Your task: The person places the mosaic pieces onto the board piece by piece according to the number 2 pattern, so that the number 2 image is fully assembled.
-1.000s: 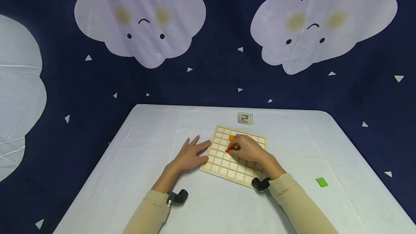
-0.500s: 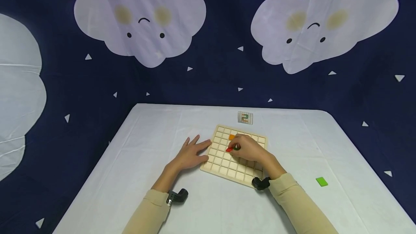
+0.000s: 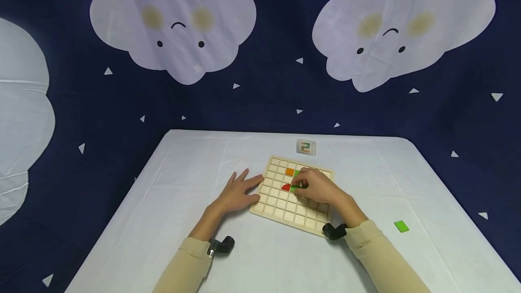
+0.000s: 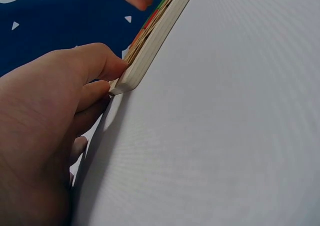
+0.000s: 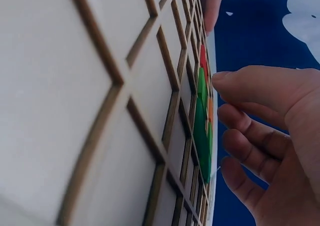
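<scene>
A pale wooden grid board (image 3: pixel 290 216) lies on the white table. My left hand (image 3: pixel 236 195) rests at its left edge, fingers spread, thumb and forefinger touching the rim in the left wrist view. My right hand (image 3: pixel 319 185) hovers over the board with loosely curled fingers and nothing between them. Beside its fingertips, a red piece with a rounded edge (image 3: pixel 286 187) sits in a cell. An orange tile (image 3: pixel 289 172) and a green tile (image 3: pixel 296 173) lie in a farther row. The right wrist view also shows a dark green piece (image 5: pixel 201 126); the right hand partly hides this group in the head view.
A small card with a gridded colored pattern (image 3: pixel 305 147) lies beyond the board's far edge. One loose green tile (image 3: pixel 401 226) lies on the table at the right. A dark blue curtain with white clouds (image 3: pixel 175 26) hangs behind the table.
My right hand has let go of the red piece and shifted slightly right, uncovering more of the red and green pieces. My left hand has stayed in place.
</scene>
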A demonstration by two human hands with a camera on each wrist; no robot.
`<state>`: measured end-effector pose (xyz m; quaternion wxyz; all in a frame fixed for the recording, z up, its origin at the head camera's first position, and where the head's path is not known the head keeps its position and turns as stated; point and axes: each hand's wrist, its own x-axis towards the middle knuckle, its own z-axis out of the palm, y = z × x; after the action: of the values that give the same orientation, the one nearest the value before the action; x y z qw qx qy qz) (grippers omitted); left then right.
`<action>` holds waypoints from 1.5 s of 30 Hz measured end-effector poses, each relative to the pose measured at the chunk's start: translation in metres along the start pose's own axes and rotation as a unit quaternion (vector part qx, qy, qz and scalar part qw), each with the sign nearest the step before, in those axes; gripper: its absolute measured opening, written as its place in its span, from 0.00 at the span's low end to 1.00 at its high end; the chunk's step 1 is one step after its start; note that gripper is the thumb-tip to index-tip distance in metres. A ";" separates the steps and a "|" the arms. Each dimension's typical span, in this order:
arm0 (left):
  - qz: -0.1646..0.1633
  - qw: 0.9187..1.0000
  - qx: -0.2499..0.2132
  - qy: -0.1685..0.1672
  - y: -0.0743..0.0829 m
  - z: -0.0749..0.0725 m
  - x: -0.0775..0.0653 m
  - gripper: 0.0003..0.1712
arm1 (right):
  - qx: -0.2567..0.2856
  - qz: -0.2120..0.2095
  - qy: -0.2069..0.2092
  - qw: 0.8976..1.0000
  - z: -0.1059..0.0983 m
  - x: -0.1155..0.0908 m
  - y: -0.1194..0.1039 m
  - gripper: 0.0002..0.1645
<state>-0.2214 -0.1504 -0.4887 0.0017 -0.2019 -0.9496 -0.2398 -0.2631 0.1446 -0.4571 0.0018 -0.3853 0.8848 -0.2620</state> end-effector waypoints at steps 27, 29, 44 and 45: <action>-0.008 1.000 0.005 -0.001 -0.002 0.001 -0.001 0.35 | -0.051 0.065 0.021 0.996 -0.019 -0.054 0.019 0.13; -0.006 1.000 0.003 0.000 -0.002 0.001 0.000 0.35 | -0.056 0.071 0.024 0.996 -0.021 -0.059 0.022 0.14; -0.003 1.000 -0.001 0.004 0.001 0.000 -0.001 0.35 | -0.067 0.124 0.029 0.990 -0.030 -0.083 0.030 0.14; -0.002 1.000 -0.001 0.004 0.001 -0.001 -0.001 0.35 | -0.067 0.128 0.029 0.989 -0.030 -0.085 0.030 0.14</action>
<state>-0.2199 -0.1505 -0.4879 0.0051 -0.1986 -0.9498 -0.2415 -0.2301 0.2337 -0.4618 -0.0156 -0.2601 0.9421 -0.2109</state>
